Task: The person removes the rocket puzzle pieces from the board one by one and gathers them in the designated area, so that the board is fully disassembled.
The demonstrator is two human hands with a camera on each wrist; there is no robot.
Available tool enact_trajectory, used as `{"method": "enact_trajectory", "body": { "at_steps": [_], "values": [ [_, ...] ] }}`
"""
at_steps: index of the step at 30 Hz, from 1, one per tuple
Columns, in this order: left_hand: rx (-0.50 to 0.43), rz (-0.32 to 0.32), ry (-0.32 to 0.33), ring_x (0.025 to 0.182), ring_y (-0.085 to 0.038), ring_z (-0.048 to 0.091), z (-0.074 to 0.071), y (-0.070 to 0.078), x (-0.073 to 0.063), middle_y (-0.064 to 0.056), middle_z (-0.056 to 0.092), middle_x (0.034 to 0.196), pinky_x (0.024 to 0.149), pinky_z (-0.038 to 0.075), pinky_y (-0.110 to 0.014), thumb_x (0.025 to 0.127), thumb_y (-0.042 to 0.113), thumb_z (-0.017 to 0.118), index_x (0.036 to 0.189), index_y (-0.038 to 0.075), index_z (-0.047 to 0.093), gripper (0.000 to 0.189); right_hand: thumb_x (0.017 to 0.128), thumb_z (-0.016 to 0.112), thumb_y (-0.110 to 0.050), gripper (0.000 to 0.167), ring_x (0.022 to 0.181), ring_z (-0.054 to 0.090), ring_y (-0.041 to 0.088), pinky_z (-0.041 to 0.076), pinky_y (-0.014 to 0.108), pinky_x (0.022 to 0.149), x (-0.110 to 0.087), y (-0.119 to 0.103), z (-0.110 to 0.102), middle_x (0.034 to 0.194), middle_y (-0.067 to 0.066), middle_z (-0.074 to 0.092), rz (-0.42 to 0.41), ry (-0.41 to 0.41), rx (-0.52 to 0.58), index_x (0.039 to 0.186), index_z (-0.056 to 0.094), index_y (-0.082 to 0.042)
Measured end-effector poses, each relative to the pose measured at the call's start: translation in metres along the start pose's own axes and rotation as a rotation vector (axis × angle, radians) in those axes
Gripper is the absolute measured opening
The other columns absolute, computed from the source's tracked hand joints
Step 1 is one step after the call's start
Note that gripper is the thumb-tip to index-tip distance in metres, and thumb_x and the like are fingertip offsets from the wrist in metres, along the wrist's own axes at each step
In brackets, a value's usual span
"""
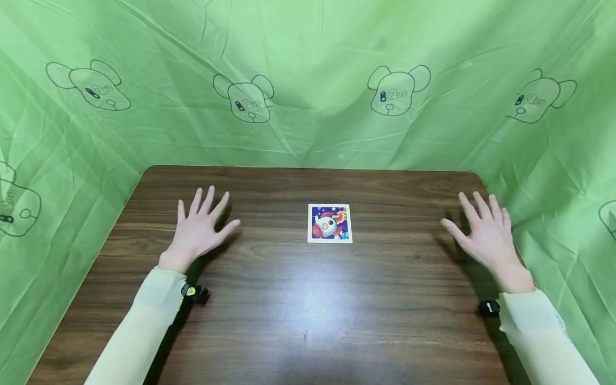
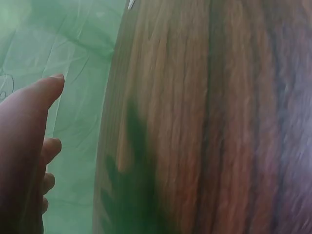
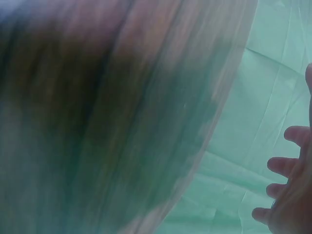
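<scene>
A square picture card (image 1: pixel 330 223) with a white border lies on the brown wooden table (image 1: pixel 308 283), a little right of the left hand and about mid-width. Its print shows a white and red cartoon figure on dark blue. To its left, the left hand (image 1: pixel 196 230) spreads its straight fingers over the tabletop, holding nothing. The right hand (image 1: pixel 488 238) is spread likewise near the table's right edge, also with nothing in it. Both hands cast shadows on the wood. In the left wrist view the thumb (image 2: pixel 41 95) shows; in the right wrist view several fingers (image 3: pixel 282 165) appear.
A green cloth (image 1: pixel 308 123) with printed bear-head outlines hangs behind the table and along both sides. Each sleeved wrist wears a small black device, one on the left (image 1: pixel 194 293) and one on the right (image 1: pixel 489 308). Light glares off the table's middle.
</scene>
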State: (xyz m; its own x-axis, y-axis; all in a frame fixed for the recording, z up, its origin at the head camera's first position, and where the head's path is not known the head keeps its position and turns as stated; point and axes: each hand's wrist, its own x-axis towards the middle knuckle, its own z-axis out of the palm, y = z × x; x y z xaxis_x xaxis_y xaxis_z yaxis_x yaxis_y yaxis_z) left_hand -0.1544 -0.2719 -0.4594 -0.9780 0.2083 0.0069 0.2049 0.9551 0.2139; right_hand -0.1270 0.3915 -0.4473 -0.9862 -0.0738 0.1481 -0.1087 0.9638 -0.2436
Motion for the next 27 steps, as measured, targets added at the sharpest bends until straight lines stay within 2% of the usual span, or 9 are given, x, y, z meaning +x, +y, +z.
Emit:
{"method": "enact_trajectory", "body": {
  "at_steps": [5, 10, 18, 23, 27],
  "values": [
    [-0.009, 0.017, -0.011, 0.160, -0.041, -0.001, 0.006, 0.008, 0.002, -0.016, 0.007, 0.174, 0.116, -0.005, -0.077, 0.097, 0.078, 0.043, 0.168, 0.024, 0.024, 0.091, 0.100, 0.058, -0.057, 0.084, 0.155, 0.005, 0.054, 0.011, 0.078, 0.114, 0.004, -0.009, 0.002, 0.164, 0.032, 0.025, -0.035, 0.018, 0.043, 0.166, 0.028, -0.012],
    [-0.030, 0.039, 0.000, 0.159, -0.041, 0.007, 0.012, 0.017, 0.005, -0.017, 0.015, 0.173, 0.117, -0.001, -0.076, 0.096, 0.077, 0.046, 0.167, 0.023, 0.028, 0.090, 0.099, 0.063, -0.053, 0.082, 0.152, 0.018, 0.055, 0.020, 0.081, 0.107, 0.008, -0.025, 0.001, 0.159, 0.034, 0.034, -0.071, 0.037, 0.082, 0.163, 0.034, -0.011],
    [-0.062, 0.101, 0.077, 0.150, -0.045, 0.029, 0.016, 0.033, 0.009, -0.021, 0.032, 0.165, 0.116, 0.014, -0.074, 0.096, 0.070, 0.056, 0.164, 0.019, 0.036, 0.087, 0.098, 0.069, -0.046, 0.071, 0.138, 0.039, 0.059, 0.032, 0.077, 0.102, 0.016, -0.050, 0.004, 0.146, 0.033, 0.049, -0.168, 0.073, 0.088, 0.152, 0.050, -0.004],
    [-0.092, 0.124, 0.092, 0.142, -0.044, 0.039, 0.018, 0.045, 0.012, -0.022, 0.044, 0.155, 0.114, 0.023, -0.070, 0.097, 0.067, 0.058, 0.161, 0.017, 0.042, 0.083, 0.097, 0.071, -0.041, 0.068, 0.129, 0.047, 0.055, 0.037, 0.070, 0.103, 0.023, -0.065, 0.007, 0.141, 0.032, 0.054, -0.207, 0.055, 0.106, 0.150, 0.052, -0.001],
    [-0.111, 0.135, 0.086, 0.139, -0.042, 0.042, 0.019, 0.055, 0.016, -0.020, 0.049, 0.149, 0.110, 0.029, -0.067, 0.097, 0.066, 0.059, 0.159, 0.017, 0.045, 0.080, 0.099, 0.069, -0.040, 0.065, 0.129, 0.049, 0.052, 0.040, 0.067, 0.103, 0.028, -0.077, 0.006, 0.139, 0.029, 0.057, -0.210, 0.019, 0.112, 0.148, 0.053, 0.000]
  ]
}}
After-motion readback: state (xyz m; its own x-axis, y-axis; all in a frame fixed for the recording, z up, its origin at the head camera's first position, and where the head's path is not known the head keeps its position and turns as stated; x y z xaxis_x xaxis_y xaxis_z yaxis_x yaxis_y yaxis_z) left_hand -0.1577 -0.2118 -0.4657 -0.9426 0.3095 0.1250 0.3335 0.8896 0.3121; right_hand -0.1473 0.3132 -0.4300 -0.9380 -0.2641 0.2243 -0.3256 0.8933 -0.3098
